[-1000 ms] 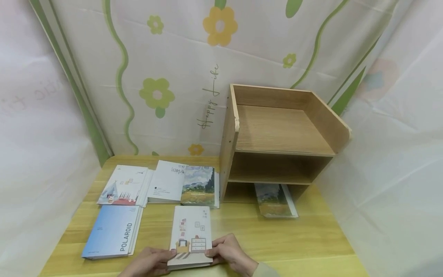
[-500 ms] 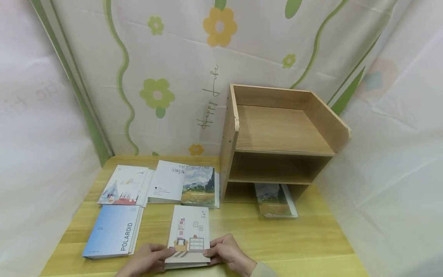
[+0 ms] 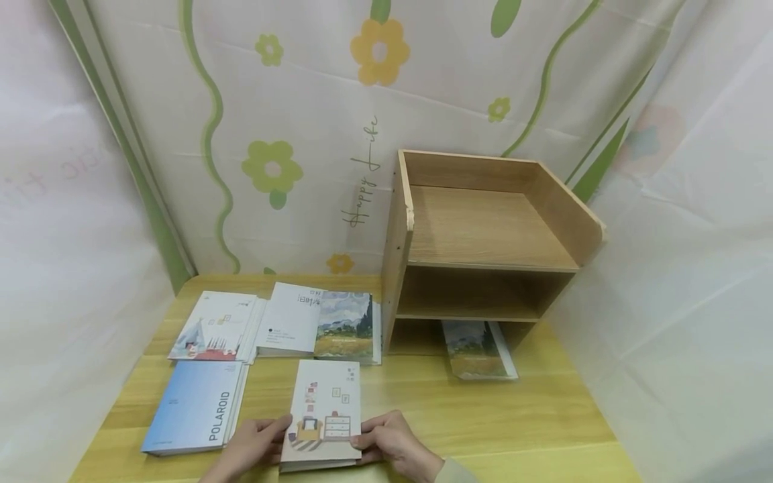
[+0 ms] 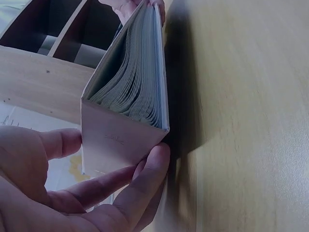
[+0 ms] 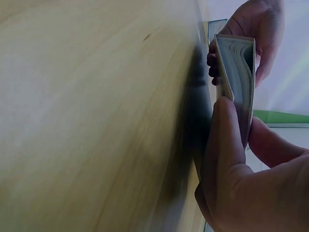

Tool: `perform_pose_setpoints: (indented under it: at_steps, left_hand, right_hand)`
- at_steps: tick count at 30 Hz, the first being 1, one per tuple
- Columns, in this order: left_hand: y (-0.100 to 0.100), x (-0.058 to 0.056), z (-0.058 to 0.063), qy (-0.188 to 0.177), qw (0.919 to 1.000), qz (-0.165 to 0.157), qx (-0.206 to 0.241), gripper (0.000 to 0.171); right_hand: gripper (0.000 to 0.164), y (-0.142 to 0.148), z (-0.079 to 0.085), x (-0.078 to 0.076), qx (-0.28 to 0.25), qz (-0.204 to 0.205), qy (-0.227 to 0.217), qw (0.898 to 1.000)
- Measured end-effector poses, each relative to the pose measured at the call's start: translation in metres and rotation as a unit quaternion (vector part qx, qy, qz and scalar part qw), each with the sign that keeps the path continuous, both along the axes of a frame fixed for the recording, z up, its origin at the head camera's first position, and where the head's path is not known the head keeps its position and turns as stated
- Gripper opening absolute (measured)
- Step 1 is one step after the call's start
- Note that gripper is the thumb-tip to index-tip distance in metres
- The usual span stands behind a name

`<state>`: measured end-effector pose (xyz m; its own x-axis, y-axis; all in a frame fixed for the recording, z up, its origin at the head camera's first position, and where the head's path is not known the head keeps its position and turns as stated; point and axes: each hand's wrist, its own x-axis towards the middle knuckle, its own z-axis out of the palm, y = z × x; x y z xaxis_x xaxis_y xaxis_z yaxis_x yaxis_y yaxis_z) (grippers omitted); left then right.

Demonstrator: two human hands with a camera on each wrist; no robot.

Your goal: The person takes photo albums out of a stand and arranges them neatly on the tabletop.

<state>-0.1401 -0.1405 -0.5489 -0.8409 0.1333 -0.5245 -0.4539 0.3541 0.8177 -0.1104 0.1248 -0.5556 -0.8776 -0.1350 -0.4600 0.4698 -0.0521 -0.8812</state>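
Both hands hold a white photo album whose cover shows an armchair and a chest of drawers. My left hand is at its spine side; in the left wrist view the thumb touches one edge of the pale spine and the fingers curl under the other. My right hand pinches the opposite side, thumb on the cover and fingers beneath. Many thin sleeve pages show between the covers in the right wrist view. The album is close over the wooden table, its shadow beneath it.
To the left lie a blue POLAROID album, a tent-pattern album, a white album and a landscape-painting album. A wooden shelf stands at right; another landscape album sticks out of its bottom compartment. Printed curtains surround the table.
The album and both hands have shifted slightly left. The left thumb has slid from the cover's corner to its left edge. The head view has moved a little.
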Motion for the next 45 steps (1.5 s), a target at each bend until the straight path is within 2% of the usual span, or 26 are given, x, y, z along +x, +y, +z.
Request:
perform_pose_setpoints:
  at_steps: [3,12,18,26,32,38,45]
  left_hand:
    - [-0.001,0.0,0.002,-0.002,1.0,0.004,-0.006,0.063]
    - [-0.01,-0.001,0.008,0.025,0.999,0.008,-0.035,0.062]
    - [-0.023,-0.003,0.014,0.042,0.9958,-0.007,-0.081,0.062]
    - [-0.04,-0.008,0.025,0.08,0.9839,-0.04,-0.155,0.068]
    - [-0.046,-0.006,0.025,0.1,0.9774,-0.031,-0.184,0.053]
    - [-0.05,-0.005,0.024,0.121,0.9719,-0.016,-0.201,0.045]
    - [-0.049,-0.009,0.028,0.156,0.9596,-0.013,-0.234,0.029]
  right_hand:
    - [0.017,-0.001,0.0,-0.001,-0.001,0.004,0.008,1.0]
    - [0.02,-0.012,0.003,-0.004,-0.032,0.005,0.021,0.999]
    - [0.018,-0.027,0.005,-0.005,-0.035,-0.009,0.03,0.999]
    - [0.014,-0.044,0.001,-0.012,-0.022,-0.003,0.037,0.999]
    - [0.013,-0.055,0.001,-0.015,-0.014,0.004,0.028,0.999]
    - [0.012,-0.068,-0.002,-0.016,-0.007,-0.005,0.027,1.0]
    - [0.011,-0.082,-0.003,-0.015,0.001,-0.017,0.041,0.999]
